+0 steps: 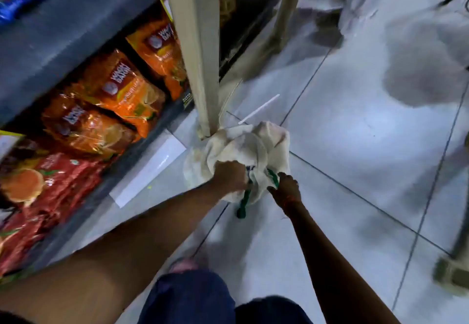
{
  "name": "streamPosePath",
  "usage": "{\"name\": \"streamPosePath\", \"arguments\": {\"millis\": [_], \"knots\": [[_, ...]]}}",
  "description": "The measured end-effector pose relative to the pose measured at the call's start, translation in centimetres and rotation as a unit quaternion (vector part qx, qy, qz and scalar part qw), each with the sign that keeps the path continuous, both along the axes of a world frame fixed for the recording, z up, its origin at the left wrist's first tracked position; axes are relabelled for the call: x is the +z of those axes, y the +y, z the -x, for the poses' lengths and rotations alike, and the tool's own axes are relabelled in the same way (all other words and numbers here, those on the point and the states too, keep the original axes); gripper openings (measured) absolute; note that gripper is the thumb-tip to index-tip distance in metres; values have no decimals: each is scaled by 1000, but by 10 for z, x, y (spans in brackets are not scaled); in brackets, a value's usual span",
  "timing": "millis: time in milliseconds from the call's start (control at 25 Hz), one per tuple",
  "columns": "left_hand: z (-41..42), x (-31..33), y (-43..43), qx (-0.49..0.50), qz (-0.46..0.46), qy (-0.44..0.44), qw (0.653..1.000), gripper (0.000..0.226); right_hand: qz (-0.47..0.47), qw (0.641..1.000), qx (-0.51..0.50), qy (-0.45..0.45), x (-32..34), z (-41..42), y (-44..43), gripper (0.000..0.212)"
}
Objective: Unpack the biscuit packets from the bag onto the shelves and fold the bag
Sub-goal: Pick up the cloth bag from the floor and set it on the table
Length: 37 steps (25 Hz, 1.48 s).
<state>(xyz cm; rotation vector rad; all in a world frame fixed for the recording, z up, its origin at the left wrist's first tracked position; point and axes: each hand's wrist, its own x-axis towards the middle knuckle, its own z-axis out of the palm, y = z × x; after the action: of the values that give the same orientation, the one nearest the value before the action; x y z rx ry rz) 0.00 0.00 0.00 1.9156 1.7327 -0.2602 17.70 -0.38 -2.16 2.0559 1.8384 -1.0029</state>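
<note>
The bag [247,149], crumpled pale cloth with a green handle [245,200], sits on the tiled floor [355,146] at the foot of the shelf post [200,57]. Orange packets [121,90] lie on the low shelf [63,34] at ten o'clock, red packets [50,191] at eight. Both arms reach down: the left hand [232,177] is clenched on the cloth, the right hand [286,188] grasps the bag's edge by the handle.

A white strip [258,109] lay on the pale tiled floor [355,146] beyond the fingers, beside a cream upright post [200,44]; a white card [149,168] lay leftward.
</note>
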Motion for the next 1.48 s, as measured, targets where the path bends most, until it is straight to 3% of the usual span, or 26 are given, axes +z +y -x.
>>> {"name": "streamPosePath", "arguments": {"millis": [120, 200, 280, 440, 560, 720, 880, 1040, 1200, 1360, 1480], "knots": [[-23, -50, -10, 65, 45, -35, 996, 33, 11, 1000, -15, 19, -37, 0, 9, 55], [-34, -66, -11, 114, 62, -60, 990, 29, 49, 995, -42, 79, -48, 3, 12, 61], [-31, -71, -6, 115, 56, -71, 989, 27, 58, 992, -54, 95, -52, 9, 16, 54], [-7, -38, -9, 148, 22, -50, 987, 37, -38, 991, -50, 118, -16, 21, 13, 34], [11, 8, -6, 210, 5, -189, 959, 29, -108, 962, -104, 227, 43, 35, 5, 35], [25, 102, -3, 311, -49, -299, 901, 26, -142, 940, -156, 267, 135, 51, 9, 32], [37, 197, -21, 309, -27, -320, 895, 15, -143, 949, -132, 249, 225, 60, -11, 30], [46, 293, -40, 262, -50, -272, 925, 17, -141, 949, -122, 256, 329, 72, -28, 28], [51, 420, -66, 229, -26, -225, 947, 10, -69, 974, -107, 185, 447, 73, -44, 33], [61, 540, -94, 134, -61, -196, 969, 10, -21, 992, 3, 122, 577, 75, -67, 28], [71, 627, -93, 100, -126, -196, 967, 7, -47, 990, 49, 123, 672, 79, -64, 23]]}}
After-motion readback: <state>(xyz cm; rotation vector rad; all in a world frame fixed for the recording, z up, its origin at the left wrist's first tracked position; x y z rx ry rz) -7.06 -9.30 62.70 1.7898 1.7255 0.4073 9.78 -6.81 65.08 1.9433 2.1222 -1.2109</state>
